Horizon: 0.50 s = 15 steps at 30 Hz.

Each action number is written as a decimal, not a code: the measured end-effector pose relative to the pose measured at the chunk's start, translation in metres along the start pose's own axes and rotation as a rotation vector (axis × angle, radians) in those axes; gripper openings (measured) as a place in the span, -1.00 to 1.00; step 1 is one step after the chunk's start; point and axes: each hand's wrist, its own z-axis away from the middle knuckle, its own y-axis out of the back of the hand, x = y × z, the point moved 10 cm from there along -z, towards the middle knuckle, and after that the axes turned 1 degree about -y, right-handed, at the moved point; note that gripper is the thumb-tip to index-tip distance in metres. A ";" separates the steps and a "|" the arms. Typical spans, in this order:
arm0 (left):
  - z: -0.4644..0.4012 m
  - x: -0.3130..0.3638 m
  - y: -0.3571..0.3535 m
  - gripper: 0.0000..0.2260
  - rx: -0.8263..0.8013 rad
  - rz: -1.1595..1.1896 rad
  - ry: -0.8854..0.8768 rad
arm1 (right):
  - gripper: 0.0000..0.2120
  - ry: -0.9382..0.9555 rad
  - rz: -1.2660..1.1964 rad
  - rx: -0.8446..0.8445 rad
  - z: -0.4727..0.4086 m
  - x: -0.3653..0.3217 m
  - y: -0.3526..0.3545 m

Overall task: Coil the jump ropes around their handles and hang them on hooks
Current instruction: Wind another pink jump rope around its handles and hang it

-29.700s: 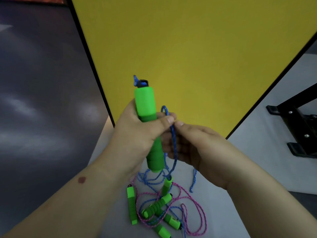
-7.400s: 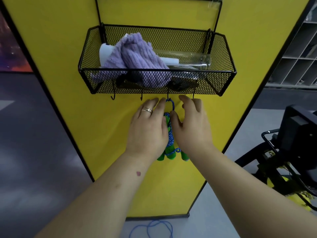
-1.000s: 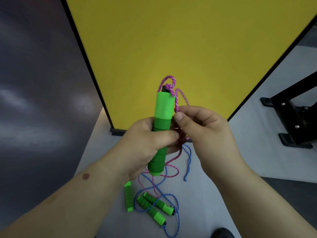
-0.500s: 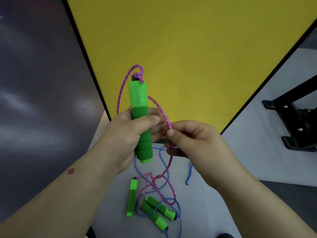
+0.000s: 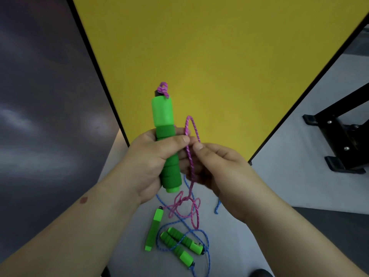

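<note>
A person's left hand (image 5: 153, 162) grips a green handle (image 5: 165, 140) upright in front of a yellow panel (image 5: 219, 56), fingers wrapped around its dark foam lower half. Just to the right, the right hand (image 5: 215, 168) pinches a pink rope (image 5: 189, 156) between thumb and forefinger, with a small loop standing up above the pinch. The rope is knotted at the handle's top cap and trails down past the hands to a loose pink tangle on the grey floor (image 5: 279, 186).

The loop looks slack, so a turn laid now could slide down the smooth upper part of the handle or spring off once the pinch eases. The trailing length crosses a blue rope (image 5: 207, 242) on the floor, and pulling up more slack could likely snag it or drag it along.

Near the person's feet lie three more green handles: a slim handle (image 5: 153, 228) to the left, which may be the pink rope's other end though the join is not clear, and a pair of ribbed handles (image 5: 179, 242) ringed by the blue rope. A black metal stand (image 5: 339, 136) sits far right. No hooks are in view, so hanging is probably some way off, and the blue rope is not yet coiled.
</note>
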 end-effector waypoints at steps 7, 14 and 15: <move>-0.005 0.011 0.017 -0.86 0.081 0.028 -0.088 | -0.90 0.091 0.100 0.033 0.002 -0.017 0.008; 0.005 -0.024 -0.016 -0.76 -0.120 -0.213 0.010 | -0.88 0.263 0.027 0.176 0.004 -0.037 0.025; 0.006 -0.026 -0.016 -0.82 -0.115 -0.242 0.006 | -0.88 0.246 0.017 0.188 0.003 -0.035 0.027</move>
